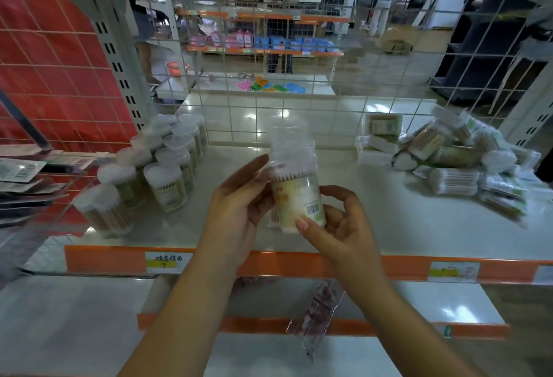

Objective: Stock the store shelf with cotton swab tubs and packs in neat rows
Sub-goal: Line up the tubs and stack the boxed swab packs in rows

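Gripping 1 cotton swab tub (294, 194) between my left hand (239, 212) and right hand (332, 227) above the shelf (374, 212) front, I see 2 tub rows (155, 167) standing at its left, loose packs (454, 161) still heaped right.

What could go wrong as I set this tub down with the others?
The tub is pinched only lightly between the left hand and right hand, so it might slip. Set down carelessly, it could topple the tightly packed tub rows. The loose pack pile may slide.
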`<action>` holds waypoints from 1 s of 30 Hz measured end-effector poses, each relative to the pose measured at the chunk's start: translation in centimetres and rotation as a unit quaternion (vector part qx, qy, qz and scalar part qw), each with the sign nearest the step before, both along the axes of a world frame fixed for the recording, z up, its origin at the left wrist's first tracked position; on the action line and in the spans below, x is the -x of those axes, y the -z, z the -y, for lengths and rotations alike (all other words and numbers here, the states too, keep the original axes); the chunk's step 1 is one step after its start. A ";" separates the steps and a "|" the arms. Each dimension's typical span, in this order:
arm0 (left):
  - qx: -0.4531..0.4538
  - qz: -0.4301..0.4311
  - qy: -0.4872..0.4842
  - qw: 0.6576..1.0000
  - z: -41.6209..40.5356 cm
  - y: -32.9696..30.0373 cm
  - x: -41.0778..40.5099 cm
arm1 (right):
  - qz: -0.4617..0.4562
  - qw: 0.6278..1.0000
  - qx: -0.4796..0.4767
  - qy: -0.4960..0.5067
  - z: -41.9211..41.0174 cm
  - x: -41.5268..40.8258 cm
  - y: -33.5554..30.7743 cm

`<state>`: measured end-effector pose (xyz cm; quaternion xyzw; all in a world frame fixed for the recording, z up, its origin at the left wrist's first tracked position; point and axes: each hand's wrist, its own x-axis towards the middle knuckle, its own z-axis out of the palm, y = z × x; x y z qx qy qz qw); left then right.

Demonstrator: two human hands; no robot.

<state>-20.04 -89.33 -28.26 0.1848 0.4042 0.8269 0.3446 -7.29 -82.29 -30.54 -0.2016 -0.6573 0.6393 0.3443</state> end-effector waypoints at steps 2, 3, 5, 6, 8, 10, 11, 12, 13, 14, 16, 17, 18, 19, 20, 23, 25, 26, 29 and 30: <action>-0.004 0.001 0.004 1.000 0.6 0.4 0.4 | -0.003 1.000 0.006 -0.010 0.5 0.2 0.1; -0.004 -0.003 0.004 1.000 0.8 0.6 0.6 | -0.004 1.000 0.010 -0.012 0.8 0.4 0.2; -0.003 -0.006 0.004 1.000 1.3 0.9 1.0 | -0.012 1.000 0.009 -0.006 1.3 0.6 0.3; -0.004 -0.003 0.003 1.000 1.5 1.1 1.1 | -0.020 1.000 0.003 0.002 1.6 0.8 0.2; -0.007 -0.009 0.005 1.000 1.9 1.2 1.4 | -0.047 0.999 0.001 0.019 2.1 0.9 0.0; -0.010 -0.035 0.005 0.999 2.3 1.3 1.5 | -0.071 0.997 0.013 0.026 2.3 1.1 -0.4; -0.015 -0.055 0.004 0.998 2.5 1.2 1.6 | -0.072 0.997 0.029 0.023 2.4 1.2 -0.6; -0.019 -0.086 -0.002 0.996 2.6 1.2 1.7 | -0.070 0.995 0.068 0.016 2.3 1.4 -0.7; -0.021 -0.129 -0.013 0.991 2.8 1.1 1.8 | -0.069 0.989 0.131 0.001 2.3 1.6 -0.9; -0.023 -0.175 -0.020 0.984 3.1 1.0 2.0 | -0.070 0.977 0.202 -0.020 2.3 1.9 -1.1; -0.034 -0.255 -0.005 0.966 3.8 0.5 2.3 | -0.063 0.944 0.319 -0.064 2.4 2.4 -1.6; -0.036 -0.280 0.015 0.959 4.2 0.1 2.4 | -0.054 0.930 0.354 -0.087 2.6 2.6 -1.9; -0.030 -0.293 0.039 0.955 4.6 -0.5 2.3 | -0.043 0.920 0.372 -0.110 2.8 2.8 -2.0; -0.017 -0.299 0.058 0.952 5.0 -0.9 2.2 | -0.031 0.913 0.384 -0.130 3.1 3.1 -2.1; -0.002 -0.307 0.070 0.949 5.3 -1.3 2.1 | -0.020 0.906 0.397 -0.145 3.5 3.3 -2.0; 0.047 -0.359 0.092 0.928 6.4 -2.2 2.5 | -0.003 0.888 0.434 -0.155 4.2 3.9 -1.7; 0.090 -0.412 0.112 0.900 7.2 -2.8 3.3 | 0.006 0.889 0.435 -0.143 4.4 4.3 -1.4; 0.115 -0.445 0.122 0.880 7.6 -3.1 3.7 | 0.011 0.891 0.434 -0.136 4.5 4.5 -1.2; 0.179 -0.535 0.132 0.815 8.6 -3.8 4.5 | 0.036 0.894 0.430 -0.120 4.8 5.3 -0.8; 0.196 -0.550 0.128 0.802 8.8 -4.1 4.7 | 0.046 0.895 0.428 -0.120 4.9 5.7 -0.8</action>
